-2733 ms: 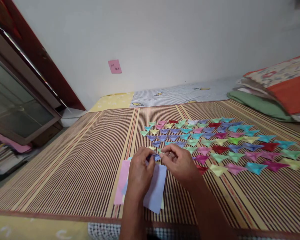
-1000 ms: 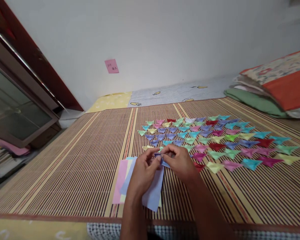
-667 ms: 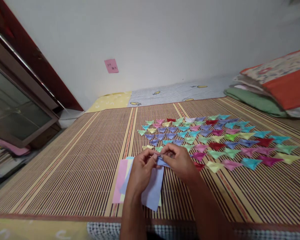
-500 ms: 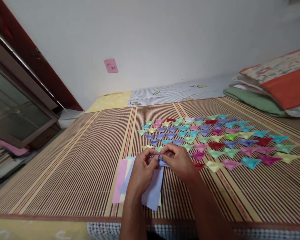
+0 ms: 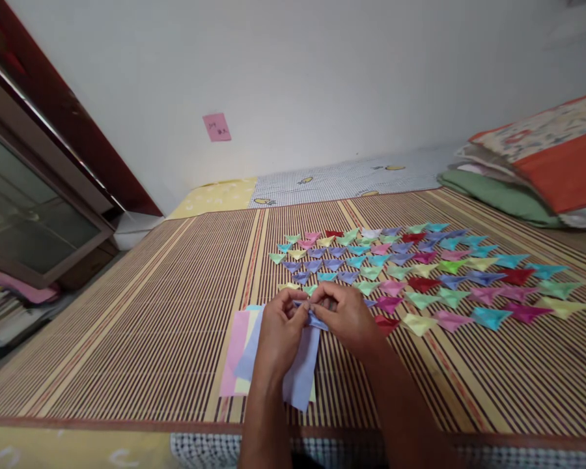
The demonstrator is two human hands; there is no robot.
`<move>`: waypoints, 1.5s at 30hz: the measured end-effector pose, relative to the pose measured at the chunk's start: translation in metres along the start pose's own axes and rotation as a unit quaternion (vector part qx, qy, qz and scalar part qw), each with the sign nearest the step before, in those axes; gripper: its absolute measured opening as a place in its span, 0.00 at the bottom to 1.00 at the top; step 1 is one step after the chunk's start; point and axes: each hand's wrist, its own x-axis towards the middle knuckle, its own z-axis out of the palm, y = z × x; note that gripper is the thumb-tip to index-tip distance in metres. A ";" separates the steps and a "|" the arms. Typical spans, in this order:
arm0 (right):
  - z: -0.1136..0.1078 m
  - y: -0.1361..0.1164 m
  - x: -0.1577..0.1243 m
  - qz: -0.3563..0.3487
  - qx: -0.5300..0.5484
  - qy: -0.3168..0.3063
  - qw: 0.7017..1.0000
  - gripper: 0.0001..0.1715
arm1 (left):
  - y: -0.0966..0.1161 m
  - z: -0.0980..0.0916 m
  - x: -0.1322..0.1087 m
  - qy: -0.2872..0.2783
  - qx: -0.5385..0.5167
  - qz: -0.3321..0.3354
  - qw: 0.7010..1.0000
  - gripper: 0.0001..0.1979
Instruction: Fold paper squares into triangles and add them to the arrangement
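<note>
A: In the head view, where does the folded paper point(image 5: 318, 322) sit?

B: Right between the fingertips. The left hand point(image 5: 278, 332) pinches it from one side with thumb and forefinger, and the right hand point(image 5: 349, 319) grips it likewise from the other. The two thumbs come very close together; whether they touch, I can't tell.

A: How would you expect it to handle?

B: Almost weightless, I'd say. It looks like thin, plain paper, so it should bend readily, take a crease and stay there. Where the layers stack it is probably stiffer. I doubt it's slippery, but a hard tug could tear it or spoil a corner.

A: So where to take hold?

B: Along the folded edges, close to the crease, with a light pinch. The loose part looks too floppy to steer by.

A: And its looks?

B: Blue-violet and small, with a flap showing below the right fingertips. The fingers hide most of its shape. Beneath the left hand and toward the person lie loose sheets point(image 5: 301, 374) in blue, pink and pale yellow, fanned unevenly on the striped mat point(image 5: 127, 326). Beyond the hands and off to their right stand rows of pointed folded pieces point(image 5: 424, 270) in many colours, several of them a similar blue-violet.
</note>
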 end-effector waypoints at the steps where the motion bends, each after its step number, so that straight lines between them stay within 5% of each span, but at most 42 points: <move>1: 0.000 0.000 0.000 0.003 -0.001 0.002 1.000 0.03 | 0.000 0.000 0.000 -0.003 -0.004 -0.001 1.000 0.10; 15: 0.004 0.007 0.003 0.054 0.052 0.043 0.996 0.02 | 0.005 -0.005 0.002 0.025 -0.034 -0.007 0.999 0.12; 23: 0.003 0.005 0.002 0.050 0.050 0.037 0.997 0.04 | -0.009 -0.002 0.003 0.017 0.061 0.038 0.997 0.07; 28: 0.001 0.006 0.002 0.043 0.046 0.051 0.997 0.04 | -0.002 -0.004 0.002 0.050 -0.011 0.023 0.998 0.08; 40: 0.002 0.012 0.003 0.042 0.043 0.059 0.996 0.02 | -0.004 -0.002 0.002 0.012 0.019 0.028 0.999 0.07; 45: 0.001 0.007 0.004 0.049 0.068 0.049 0.995 0.10 | -0.008 -0.002 0.004 0.048 0.027 0.027 0.998 0.07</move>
